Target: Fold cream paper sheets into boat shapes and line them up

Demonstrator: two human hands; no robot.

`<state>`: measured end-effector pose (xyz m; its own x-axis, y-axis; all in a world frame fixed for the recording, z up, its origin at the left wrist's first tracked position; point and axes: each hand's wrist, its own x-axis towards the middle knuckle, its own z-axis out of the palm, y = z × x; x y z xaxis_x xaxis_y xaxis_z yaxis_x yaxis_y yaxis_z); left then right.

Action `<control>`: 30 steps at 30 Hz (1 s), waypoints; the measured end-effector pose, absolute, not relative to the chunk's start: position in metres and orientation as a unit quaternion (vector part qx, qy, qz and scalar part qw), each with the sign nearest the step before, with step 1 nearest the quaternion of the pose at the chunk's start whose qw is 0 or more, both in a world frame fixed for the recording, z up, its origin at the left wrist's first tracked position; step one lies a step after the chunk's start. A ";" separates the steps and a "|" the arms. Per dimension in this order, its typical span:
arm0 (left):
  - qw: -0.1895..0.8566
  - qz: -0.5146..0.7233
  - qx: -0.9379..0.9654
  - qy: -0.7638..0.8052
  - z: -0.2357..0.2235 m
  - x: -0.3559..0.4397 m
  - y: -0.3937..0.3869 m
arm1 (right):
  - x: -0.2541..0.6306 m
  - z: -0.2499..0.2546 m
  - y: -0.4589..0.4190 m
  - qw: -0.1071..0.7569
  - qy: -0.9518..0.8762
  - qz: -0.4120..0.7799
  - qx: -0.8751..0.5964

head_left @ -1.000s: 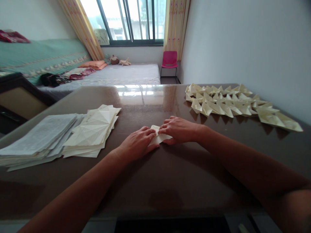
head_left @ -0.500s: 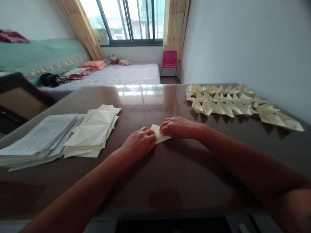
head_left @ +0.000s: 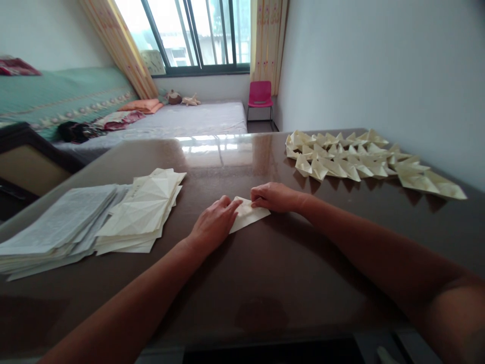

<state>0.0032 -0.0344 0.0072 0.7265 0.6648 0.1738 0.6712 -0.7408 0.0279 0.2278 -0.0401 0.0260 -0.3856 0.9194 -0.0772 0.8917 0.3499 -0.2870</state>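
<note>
A small folded sheet of cream paper (head_left: 248,218) lies on the brown glossy table (head_left: 227,283) between my hands. My left hand (head_left: 217,218) grips its left side, thumb and fingers closed on the edge. At the upper right corner my right hand (head_left: 273,196) pinches the paper, its fingers curled. Part of the sheet hides behind the fingers. To the left is a stack of creased cream sheets (head_left: 142,207). Rows of folded paper boats (head_left: 344,156) stand at the back right.
Beside the creased sheets, a pile of grey printed sheets (head_left: 56,217) reaches the table's left side. A dark wooden chair (head_left: 30,162) stands at the left. Beyond the table are a bed (head_left: 204,119) and a pink chair (head_left: 260,95). A wall bounds the right.
My hands have moved slightly apart, my left hand shifting left, and more of the folded paper shows between them. The whole view has shifted a little.
</note>
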 end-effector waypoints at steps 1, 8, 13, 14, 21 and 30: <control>0.036 -0.088 -0.934 -0.344 0.009 0.003 -0.036 | 0.227 0.026 -0.040 0.043 -0.817 0.135 -0.559; 0.062 -0.028 -0.970 -0.234 0.021 0.001 -0.040 | 0.217 0.035 -0.051 0.042 -0.854 0.006 -0.518; 0.075 -0.019 -0.969 -0.235 0.018 0.003 -0.044 | 0.186 0.036 -0.084 -0.067 -0.874 -0.064 -0.477; 0.082 -0.020 -0.968 -0.235 0.017 0.003 -0.045 | 0.180 0.035 -0.090 -0.079 -0.869 -0.080 -0.481; 0.116 -0.029 -0.966 -0.229 0.021 0.001 -0.052 | 0.172 0.038 -0.102 -0.180 -0.830 -0.088 -0.521; 0.070 -0.051 -0.968 -0.235 0.023 -0.004 -0.043 | 0.208 0.047 -0.088 -0.120 -0.798 -0.032 -0.590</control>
